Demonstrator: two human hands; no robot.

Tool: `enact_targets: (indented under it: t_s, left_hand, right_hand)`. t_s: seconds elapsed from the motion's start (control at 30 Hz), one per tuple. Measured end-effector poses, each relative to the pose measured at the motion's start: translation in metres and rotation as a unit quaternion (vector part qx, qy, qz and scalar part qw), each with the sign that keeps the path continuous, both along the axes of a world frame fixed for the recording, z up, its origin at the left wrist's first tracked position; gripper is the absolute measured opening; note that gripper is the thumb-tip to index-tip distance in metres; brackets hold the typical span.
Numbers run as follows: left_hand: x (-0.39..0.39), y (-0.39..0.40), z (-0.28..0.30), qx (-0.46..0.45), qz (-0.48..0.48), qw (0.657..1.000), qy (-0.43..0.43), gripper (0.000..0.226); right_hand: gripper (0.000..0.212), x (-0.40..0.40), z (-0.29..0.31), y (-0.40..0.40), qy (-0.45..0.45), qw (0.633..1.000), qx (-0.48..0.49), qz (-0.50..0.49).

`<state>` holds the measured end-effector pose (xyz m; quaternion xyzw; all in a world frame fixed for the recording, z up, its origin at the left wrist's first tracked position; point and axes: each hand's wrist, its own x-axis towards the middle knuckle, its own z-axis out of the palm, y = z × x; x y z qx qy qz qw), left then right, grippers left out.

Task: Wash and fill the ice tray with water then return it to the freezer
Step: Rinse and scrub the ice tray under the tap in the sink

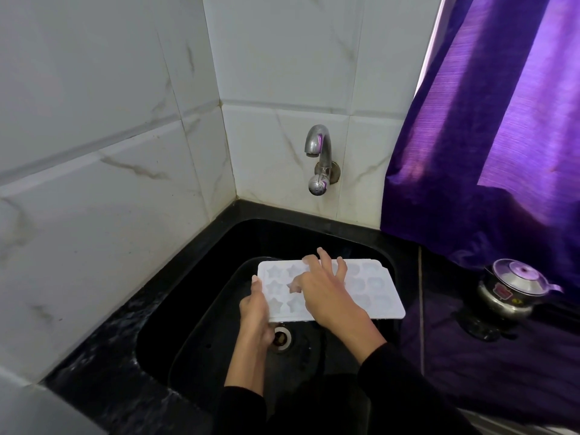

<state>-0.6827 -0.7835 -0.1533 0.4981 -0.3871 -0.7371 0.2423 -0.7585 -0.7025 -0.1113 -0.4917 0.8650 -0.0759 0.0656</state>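
Both hands on ice tray (370, 290) over black sink (219, 246): left hand (255, 309) gripping, right hand (326, 290) spread; steel pot (514, 290) rightward.

Purple curtain (489, 120), steel pot (511, 290).

Left hand (255, 312) clamped thumb-up on edge below-left of right hand (326, 291); right fingers spread, palm down; both sleeves black.

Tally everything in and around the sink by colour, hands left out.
White: 1, ice tray
Silver: 2, tap, lidded pot
Black: 1, sink
Purple: 1, curtain
Total: 5
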Motion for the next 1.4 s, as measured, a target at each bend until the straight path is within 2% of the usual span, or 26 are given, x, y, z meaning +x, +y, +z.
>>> enact_targets:
  t_s: [0.17,0.47,0.67,0.93,1.13,1.27,1.4]
  left_hand:
    - [-0.002,0.001,0.002,0.001,-0.001,1.000,0.007,0.037]
    - [0.001,0.002,0.002,-0.010,-0.011,1.000,0.004,0.038]
    - [0.003,0.002,0.001,-0.011,-0.007,1.000,0.010,0.037]
    - [0.005,0.000,-0.001,-0.005,-0.007,1.000,0.009,0.037]
    - [0.007,-0.007,-0.001,0.011,0.004,0.999,0.031,0.037]
    - [0.012,-0.016,-0.006,0.012,0.014,0.999,0.035,0.037]
    - [0.015,-0.023,-0.009,0.009,0.027,0.999,0.028,0.036]
  right_hand:
    - [0.051,0.002,0.004,-0.004,-0.019,0.998,-0.061,0.011]
    - [0.049,0.014,0.004,-0.016,0.002,0.998,0.021,0.058]
    - [0.039,0.015,0.005,-0.019,0.004,0.998,0.016,0.054]
    - [0.045,0.017,-0.001,-0.015,-0.015,0.999,-0.012,0.050]
    - [0.071,-0.018,0.022,0.013,-0.002,0.994,-0.107,-0.035]
    - [0.071,-0.053,0.034,0.052,0.012,0.984,-0.126,-0.127]
    - [0.069,-0.067,0.022,0.078,0.006,0.974,-0.110,-0.197]
